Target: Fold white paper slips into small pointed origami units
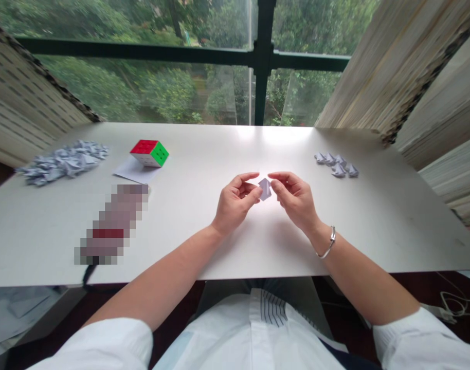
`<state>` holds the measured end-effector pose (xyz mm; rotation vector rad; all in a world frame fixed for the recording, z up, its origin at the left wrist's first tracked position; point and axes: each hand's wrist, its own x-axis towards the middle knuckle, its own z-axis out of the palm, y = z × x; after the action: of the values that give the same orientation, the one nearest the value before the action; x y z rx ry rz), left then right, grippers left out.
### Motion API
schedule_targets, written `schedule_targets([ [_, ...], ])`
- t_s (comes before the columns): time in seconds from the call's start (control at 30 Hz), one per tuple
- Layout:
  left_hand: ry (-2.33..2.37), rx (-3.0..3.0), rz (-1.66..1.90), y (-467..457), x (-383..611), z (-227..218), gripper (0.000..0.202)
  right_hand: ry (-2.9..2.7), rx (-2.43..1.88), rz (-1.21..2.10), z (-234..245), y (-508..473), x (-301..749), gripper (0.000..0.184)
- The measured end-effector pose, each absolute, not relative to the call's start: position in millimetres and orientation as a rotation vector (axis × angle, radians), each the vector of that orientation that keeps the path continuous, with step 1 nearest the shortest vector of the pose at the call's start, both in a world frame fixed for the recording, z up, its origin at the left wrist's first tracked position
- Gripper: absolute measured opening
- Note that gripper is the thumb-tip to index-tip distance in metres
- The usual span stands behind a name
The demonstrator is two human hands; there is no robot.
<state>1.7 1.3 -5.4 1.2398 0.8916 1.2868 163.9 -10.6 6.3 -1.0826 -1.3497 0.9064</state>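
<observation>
Between my two hands, above the middle of the white table, is a small folded piece of white paper (265,189) with pointed corners and a crease down it. My left hand (237,200) pinches its left edge, thumb in front and index finger raised above. From the other side, my right hand (296,198) has its fingertips closed at the paper's right edge; a silver bracelet is on that wrist. Several folded paper pieces (338,164) stand in a small group at the right. A larger heap of folded paper pieces (65,162) lies at the far left.
A puzzle cube (150,153) rests on a stack of white paper sheets (130,170) at the back left. Nearer lies a blurred-out long object (113,223) with a black strap over the edge of the table (204,149). Window and curtains border the table.
</observation>
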Motion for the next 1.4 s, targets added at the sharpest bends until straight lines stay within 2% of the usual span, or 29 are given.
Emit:
schedule_targets([
  [0.43,0.866,1.072,1.224,4.0,-0.1,-1.9,0.031,-1.368,-1.09,0.978,4.6,-9.2,164.4,0.024],
  [0.83,0.877,1.156,1.164,5.2,-3.5,-3.5,0.029,-1.292,-1.095,1.262,11.9,-8.2,165.4,0.033],
  [1.4,0.898,1.253,1.139,1.9,-4.0,-3.1,0.028,-1.311,-1.147,1.321,15.3,-8.6,166.7,0.036],
])
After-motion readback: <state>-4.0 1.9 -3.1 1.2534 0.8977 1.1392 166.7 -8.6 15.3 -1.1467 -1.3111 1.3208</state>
